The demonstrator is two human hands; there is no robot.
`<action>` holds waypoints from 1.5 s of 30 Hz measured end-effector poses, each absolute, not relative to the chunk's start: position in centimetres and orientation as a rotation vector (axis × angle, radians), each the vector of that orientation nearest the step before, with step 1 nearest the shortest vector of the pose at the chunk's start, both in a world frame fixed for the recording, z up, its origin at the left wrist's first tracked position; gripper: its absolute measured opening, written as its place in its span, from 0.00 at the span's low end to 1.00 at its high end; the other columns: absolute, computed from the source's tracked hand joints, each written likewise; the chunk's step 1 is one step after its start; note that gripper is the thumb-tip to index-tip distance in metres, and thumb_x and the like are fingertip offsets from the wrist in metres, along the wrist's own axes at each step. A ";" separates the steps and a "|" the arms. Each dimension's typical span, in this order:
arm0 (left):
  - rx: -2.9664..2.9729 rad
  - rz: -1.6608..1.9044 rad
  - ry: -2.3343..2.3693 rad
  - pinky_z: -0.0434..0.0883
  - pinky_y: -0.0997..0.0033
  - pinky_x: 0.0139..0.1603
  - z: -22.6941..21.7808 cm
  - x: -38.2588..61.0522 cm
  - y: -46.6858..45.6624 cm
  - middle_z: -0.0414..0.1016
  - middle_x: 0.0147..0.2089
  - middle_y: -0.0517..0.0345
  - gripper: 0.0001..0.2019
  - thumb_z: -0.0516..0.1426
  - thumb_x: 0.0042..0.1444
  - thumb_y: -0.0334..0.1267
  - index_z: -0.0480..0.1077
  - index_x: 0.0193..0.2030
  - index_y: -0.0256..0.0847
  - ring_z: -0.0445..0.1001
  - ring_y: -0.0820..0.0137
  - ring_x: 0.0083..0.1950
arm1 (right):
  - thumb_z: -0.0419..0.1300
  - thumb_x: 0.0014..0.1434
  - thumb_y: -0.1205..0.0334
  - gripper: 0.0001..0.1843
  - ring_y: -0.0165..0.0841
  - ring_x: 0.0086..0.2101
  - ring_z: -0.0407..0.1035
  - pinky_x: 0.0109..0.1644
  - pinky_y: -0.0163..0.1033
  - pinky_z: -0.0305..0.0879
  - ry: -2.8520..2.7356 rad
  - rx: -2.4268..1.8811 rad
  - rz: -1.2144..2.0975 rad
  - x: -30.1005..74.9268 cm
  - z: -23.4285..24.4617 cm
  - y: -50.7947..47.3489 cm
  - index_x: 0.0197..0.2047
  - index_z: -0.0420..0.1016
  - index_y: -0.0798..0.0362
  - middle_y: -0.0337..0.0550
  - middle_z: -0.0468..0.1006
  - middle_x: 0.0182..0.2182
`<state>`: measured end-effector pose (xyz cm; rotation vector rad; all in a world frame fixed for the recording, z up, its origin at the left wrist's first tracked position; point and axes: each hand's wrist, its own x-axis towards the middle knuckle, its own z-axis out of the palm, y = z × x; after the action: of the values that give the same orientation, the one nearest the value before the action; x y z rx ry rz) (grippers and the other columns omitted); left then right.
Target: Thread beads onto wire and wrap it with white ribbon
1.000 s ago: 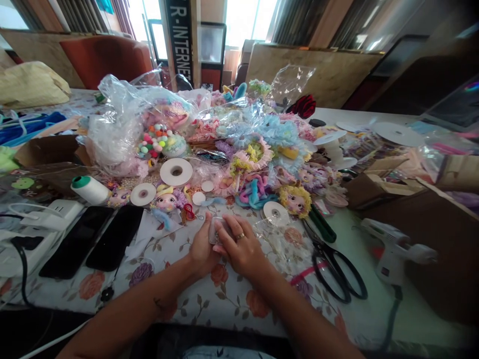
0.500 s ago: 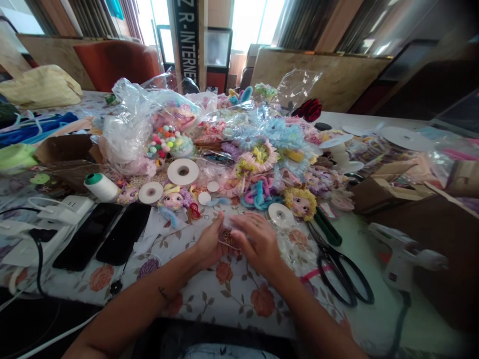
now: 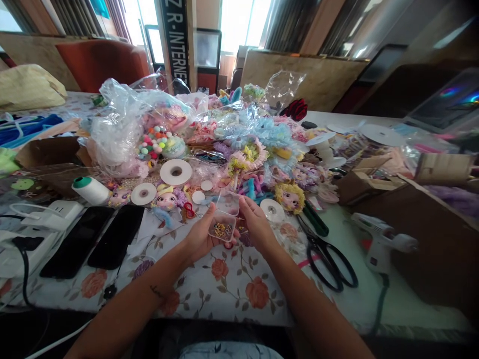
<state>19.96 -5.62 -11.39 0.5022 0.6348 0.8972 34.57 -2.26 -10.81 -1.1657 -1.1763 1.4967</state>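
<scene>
Since the earlier frame, the right hand (image 3: pixel 258 224) has been moving off the top of the box (image 3: pixel 221 230), and the lid (image 3: pixel 228 202) is now standing raised on its far side.

At the near left, a power strip (image 3: pixel 58 217) is lying on the flowered tabletop (image 3: pixel 202 294), with two phones resting just to its right. Beyond the phones, a thread cone (image 3: pixel 90 190) is leaning on its side, and a small spool (image 3: pixel 143 194) is lying to its right. A larger reel (image 3: pixel 175 171) is sitting farther back, near some pom-poms (image 3: pixel 155 144).

At the near centre, the left hand (image 3: pixel 200 237) is holding the box above the tabletop, its fingers partly curled, the thumb pressing the left edge and other fingertips showing past the right side. Gold bits (image 3: pixel 219 229) are lying inside. The right hand's fingers are closing together at the lid's right edge, seemingly pinching it; their exact grip is hard to tell.

To the right, a white spool (image 3: pixel 272 211) is lying beside a yellow-haired doll head (image 3: pixel 290 198). Scissors (image 3: pixel 319 243) are resting farther right, near side, and a glue gun (image 3: pixel 376 239) is standing between them and a carton (image 3: pixel 430 239).
</scene>
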 end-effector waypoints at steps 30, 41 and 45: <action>0.750 0.963 1.071 0.72 0.70 0.32 -10.8 18.0 -4.8 0.79 0.39 0.47 0.16 0.57 0.57 0.43 0.74 0.48 0.38 0.77 0.61 0.38 | 0.67 0.49 0.65 0.20 0.36 0.45 0.72 0.50 0.45 0.72 -1.662 -0.930 1.093 36.3 -13.1 -4.7 0.42 0.63 0.48 0.47 0.72 0.50; 0.898 0.996 1.141 0.70 0.73 0.34 -11.2 18.1 -4.9 0.76 0.34 0.57 0.19 0.61 0.50 0.34 0.66 0.49 0.40 0.76 0.69 0.33 | 0.66 0.51 0.63 0.19 0.38 0.46 0.72 0.51 0.47 0.73 -1.678 -0.919 1.155 35.9 -13.8 -5.0 0.44 0.64 0.48 0.48 0.70 0.51; 0.880 0.948 1.102 0.71 0.71 0.33 -10.9 17.9 -4.8 0.78 0.35 0.54 0.14 0.58 0.54 0.38 0.68 0.47 0.38 0.77 0.66 0.34 | 0.67 0.50 0.63 0.20 0.37 0.46 0.72 0.51 0.47 0.74 -1.570 -0.900 1.275 35.9 -13.7 -5.0 0.44 0.64 0.48 0.46 0.69 0.51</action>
<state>17.87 -4.78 -10.94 0.8797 1.1023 0.9476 35.93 -5.04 -13.65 -0.9001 -1.5698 1.2751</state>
